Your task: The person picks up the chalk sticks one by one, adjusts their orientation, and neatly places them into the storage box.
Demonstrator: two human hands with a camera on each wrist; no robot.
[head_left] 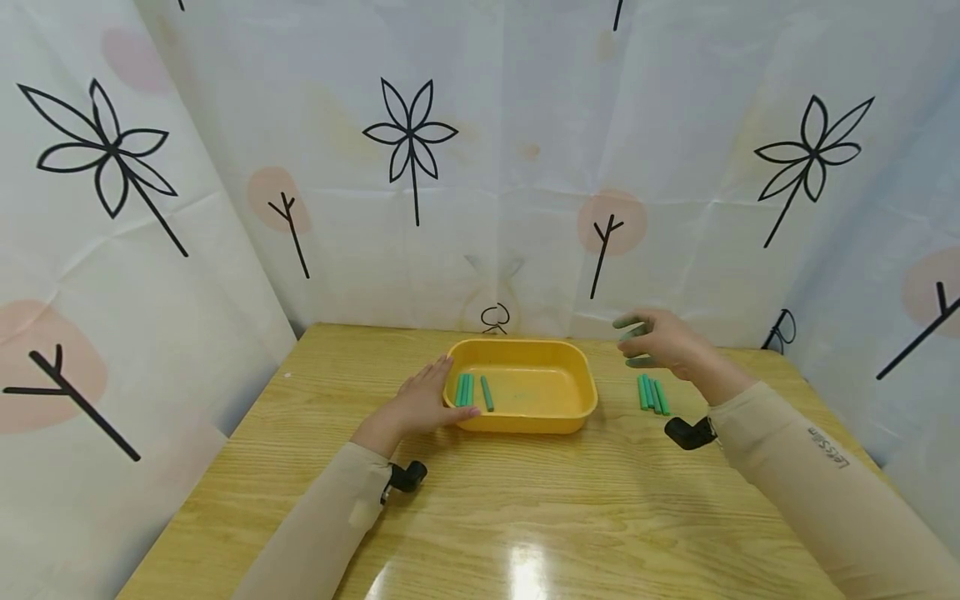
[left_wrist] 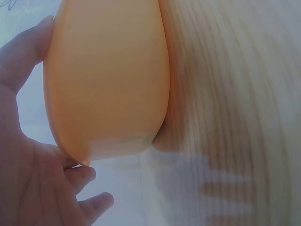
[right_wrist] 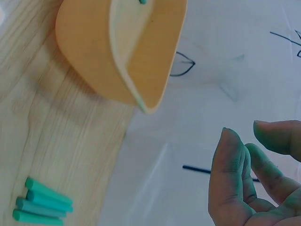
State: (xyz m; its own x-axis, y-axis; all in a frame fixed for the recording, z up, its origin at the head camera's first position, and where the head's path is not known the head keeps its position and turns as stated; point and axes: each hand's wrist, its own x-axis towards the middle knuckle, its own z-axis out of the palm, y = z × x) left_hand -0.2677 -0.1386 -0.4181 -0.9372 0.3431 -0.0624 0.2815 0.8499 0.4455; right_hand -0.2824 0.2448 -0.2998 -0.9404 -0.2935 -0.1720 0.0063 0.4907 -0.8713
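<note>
A yellow plastic tray (head_left: 551,387) stands on the table with green chalk sticks (head_left: 465,389) side by side at its left end and one stick (head_left: 487,393) apart from them. My left hand (head_left: 420,400) holds the tray at its near left corner, thumb on the front rim and fingers along the left side. Right of the tray, my right hand (head_left: 667,343) hovers with fingers loosely bent, nothing between them; its fingertips (right_wrist: 228,146) are smudged green. Nearer than that hand, several green chalk sticks (head_left: 654,395) lie together on the wood.
The wooden table (head_left: 525,492) ends at the back against a white patterned cloth (head_left: 487,183), which also hangs at both sides. A black wrist camera (head_left: 407,477) sits below the left hand, another (head_left: 690,433) below the right.
</note>
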